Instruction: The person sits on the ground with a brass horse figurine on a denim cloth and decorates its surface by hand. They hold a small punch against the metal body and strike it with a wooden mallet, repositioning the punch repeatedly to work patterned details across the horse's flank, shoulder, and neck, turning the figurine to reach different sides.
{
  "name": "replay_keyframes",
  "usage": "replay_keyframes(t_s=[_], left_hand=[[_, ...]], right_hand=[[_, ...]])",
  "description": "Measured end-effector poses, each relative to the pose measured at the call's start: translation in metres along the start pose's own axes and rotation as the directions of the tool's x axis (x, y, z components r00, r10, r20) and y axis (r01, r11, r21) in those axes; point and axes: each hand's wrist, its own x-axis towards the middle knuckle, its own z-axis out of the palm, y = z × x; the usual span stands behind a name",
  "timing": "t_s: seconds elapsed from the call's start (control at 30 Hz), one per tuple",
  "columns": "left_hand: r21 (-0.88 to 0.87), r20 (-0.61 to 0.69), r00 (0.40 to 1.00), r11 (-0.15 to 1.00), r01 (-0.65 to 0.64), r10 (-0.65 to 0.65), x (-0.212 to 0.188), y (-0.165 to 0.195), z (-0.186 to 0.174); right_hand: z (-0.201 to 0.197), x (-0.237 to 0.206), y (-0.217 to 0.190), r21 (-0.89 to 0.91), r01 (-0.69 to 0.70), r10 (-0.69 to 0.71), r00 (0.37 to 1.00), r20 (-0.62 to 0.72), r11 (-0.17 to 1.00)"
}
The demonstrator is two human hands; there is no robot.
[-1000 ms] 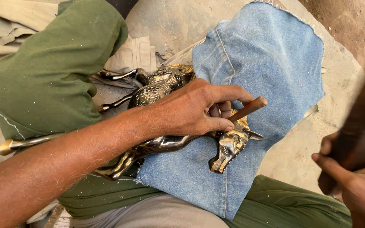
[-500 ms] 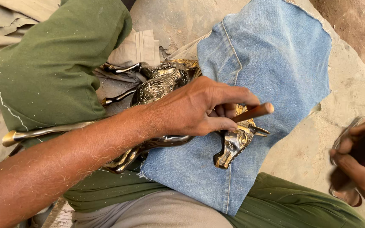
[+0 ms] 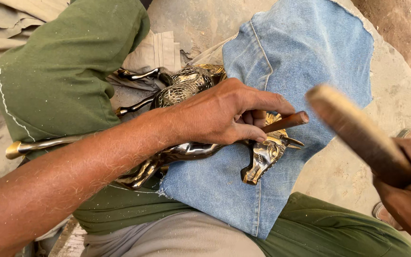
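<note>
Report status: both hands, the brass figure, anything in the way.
Left hand pins a thin rod against the brass animal figure. Right hand grips a wooden striker, raised. Figure lies on denim cloth across the lap; nothing between striker and rod.

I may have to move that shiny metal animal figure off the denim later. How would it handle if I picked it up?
The metal animal figure looks like solid cast metal, so probably rigid and heavy for its size. Its polished surface may be slippery. Thin legs and horns look awkward and pointed to grip.
</note>
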Motion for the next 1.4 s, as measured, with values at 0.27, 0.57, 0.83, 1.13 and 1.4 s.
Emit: replay_keyframes(t_s=[0.27,0.57,0.83,1.13,1.4], left_hand=[[0.025,-0.028,0.999,1.000,0.019,-0.018,0.002,-0.002,0.001],[0.017,0.027,0.990,0.990,0.140,-0.140,0.006,0.005,-0.003],[0.038,0.023,0.995,0.994,0.099,-0.100,0.004,0.006,-0.004],[0.044,0.025,0.995,0.994,0.098,-0.099,0.005,0.008,-0.007],[0.080,0.014,0.985,0.982,0.172,-0.174,0.002,0.010,-0.006]], right_hand=[[0.001,-0.004,0.004,-0.005,0.023,-0.023,1.000,-0.021,1.000],[0.004,0.007,-0.008,-0.002,0.023,-0.023,0.998,0.053,1.000],[0.011,0.000,-0.037,0.064,0.034,-0.034,0.999,-0.003,0.997],[0.009,0.006,-0.009,0.280,-0.007,0.004,1.000,0.011,0.960],[0.005,0.005,-0.016,-0.054,0.033,-0.028,0.996,0.083,0.998]])
